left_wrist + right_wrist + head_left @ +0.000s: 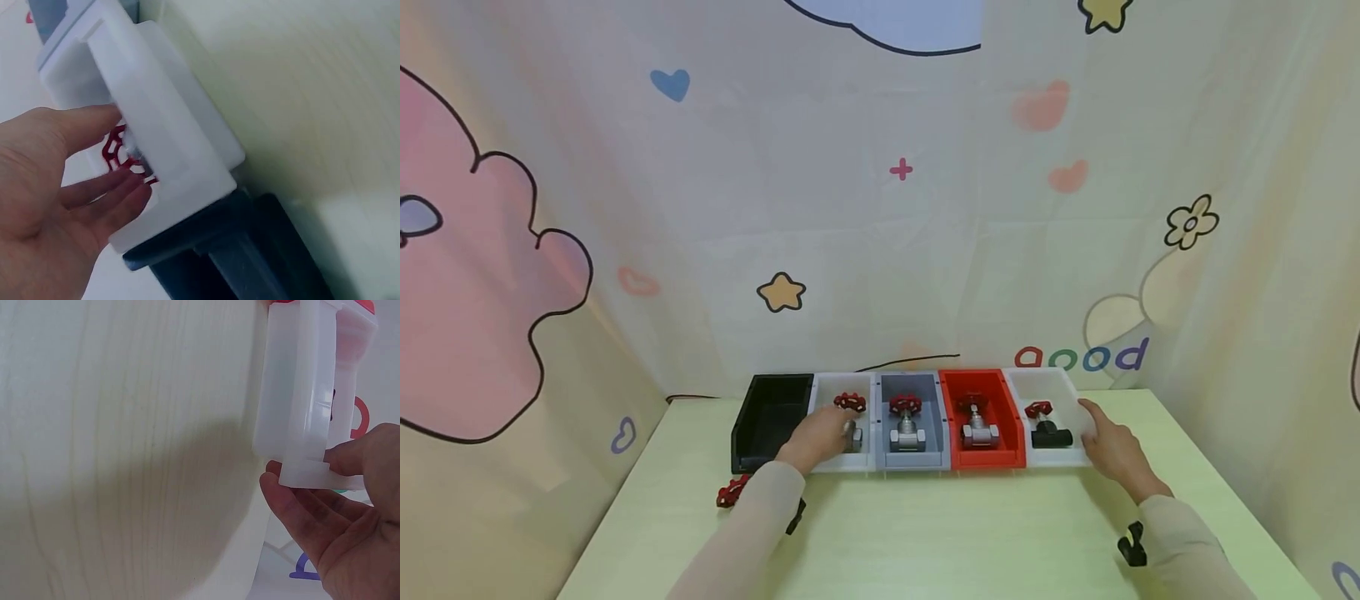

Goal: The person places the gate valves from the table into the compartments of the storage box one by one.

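Note:
My left hand [820, 435] reaches into the white bin [842, 464] second from the left. Inside that bin is a valve with a red handwheel [850, 402]. In the left wrist view, the handwheel [115, 149] shows between my thumb and my extended, spread fingers; the valve's body is mostly hidden by the bin wall. My right hand [1116, 450] pinches the outer side wall of the rightmost white bin [306, 472], thumb inside and fingers outside. That bin holds a valve with a black body [1051, 436] and a red handwheel.
A grey-blue bin [913, 461] and a red bin [988, 460] each hold a metal valve with a red handwheel. The black bin [771, 408] stands at the row's left end. A red handwheel [732, 492] lies on the table [955, 542], partly behind my left sleeve. A printed curtain hangs behind.

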Demonstrator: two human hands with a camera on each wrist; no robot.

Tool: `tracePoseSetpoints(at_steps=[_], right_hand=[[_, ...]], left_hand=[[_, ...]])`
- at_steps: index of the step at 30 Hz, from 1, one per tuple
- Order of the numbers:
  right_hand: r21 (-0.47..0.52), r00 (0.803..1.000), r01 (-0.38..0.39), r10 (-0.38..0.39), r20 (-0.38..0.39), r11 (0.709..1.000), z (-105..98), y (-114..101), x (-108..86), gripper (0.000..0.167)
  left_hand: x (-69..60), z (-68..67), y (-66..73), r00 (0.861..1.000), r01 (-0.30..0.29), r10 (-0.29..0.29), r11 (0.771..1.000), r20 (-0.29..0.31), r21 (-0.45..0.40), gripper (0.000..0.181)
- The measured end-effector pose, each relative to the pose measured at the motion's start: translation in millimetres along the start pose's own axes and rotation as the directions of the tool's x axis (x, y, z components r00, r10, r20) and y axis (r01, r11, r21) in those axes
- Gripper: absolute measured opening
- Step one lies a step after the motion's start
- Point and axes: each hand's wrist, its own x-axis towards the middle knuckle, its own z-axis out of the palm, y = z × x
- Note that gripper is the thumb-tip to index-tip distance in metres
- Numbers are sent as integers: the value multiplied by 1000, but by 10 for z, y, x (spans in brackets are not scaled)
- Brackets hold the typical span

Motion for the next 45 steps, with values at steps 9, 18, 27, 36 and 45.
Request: tracePoseSetpoints(at_steps=[9, 18, 27, 36, 45], right_hand=[[-1, 1000, -12, 12, 6, 1000, 1, 36, -28, 57], [-2, 1000, -23, 23, 14, 1000, 12, 11, -38, 58], [-1, 1000, 6, -6, -13, 1000, 34, 34, -25, 57], [-7, 1000, -8, 8, 1, 1000, 3, 28, 0, 58], [1, 1000, -10, 10, 14, 1000, 10, 23, 8, 58]], left_hand=[[-112, -183, 83, 993, -52, 58, 997, -103, 57, 48], [-294, -375, 208, 987, -52, 64, 995, -147, 88, 50], [-519, -499, 235, 982, -34, 54, 994, -182, 107, 49], [-777, -604, 199, 972, -25, 56, 991, -229, 134, 49], [-966, -694, 172, 944, -48, 98, 986, -315, 163, 50]])
